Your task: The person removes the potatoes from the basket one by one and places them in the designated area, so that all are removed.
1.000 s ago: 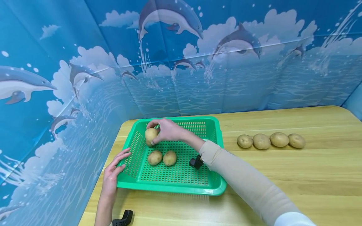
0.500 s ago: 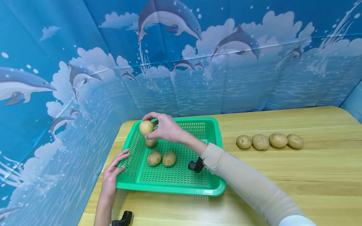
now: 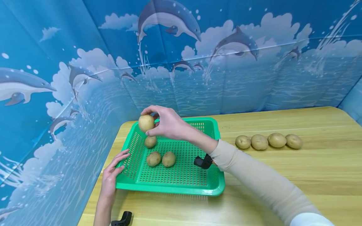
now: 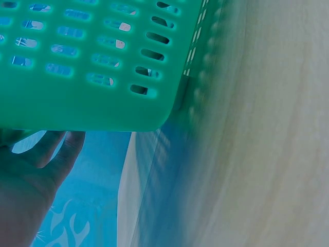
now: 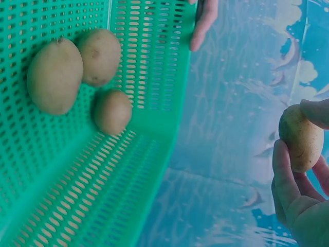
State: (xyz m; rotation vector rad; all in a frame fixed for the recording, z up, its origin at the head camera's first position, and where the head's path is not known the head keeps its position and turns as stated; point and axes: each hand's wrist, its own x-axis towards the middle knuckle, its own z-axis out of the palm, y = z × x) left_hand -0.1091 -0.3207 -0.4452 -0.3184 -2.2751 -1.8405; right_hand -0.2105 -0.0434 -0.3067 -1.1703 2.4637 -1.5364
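Observation:
My right hand [image 3: 172,124] pinches a potato [image 3: 146,123] between thumb and fingers, up over the far left corner of the green plastic basket [image 3: 169,188]. In the right wrist view this potato [image 5: 300,139] shows against the blue backdrop. My left hand [image 3: 109,175] holds the basket's left rim, fingers reaching over it; the left wrist view has the hand [image 4: 31,180] at the rim, partly hidden by the wall. Inside lie a potato [image 3: 150,142] below the right hand, and two more, a left potato [image 3: 154,159] and a right potato [image 3: 168,159], side by side.
Several potatoes [image 3: 259,142] stand in a row on the wooden table [image 3: 282,175], right of the basket. A blue dolphin-print curtain [image 3: 198,84] hangs behind and to the left. Black wrist mounts [image 3: 203,161] stick out below both wrists.
My right hand has lifted its potato up and slightly left, uncovering the potato beneath. The left hand stays on the basket rim.

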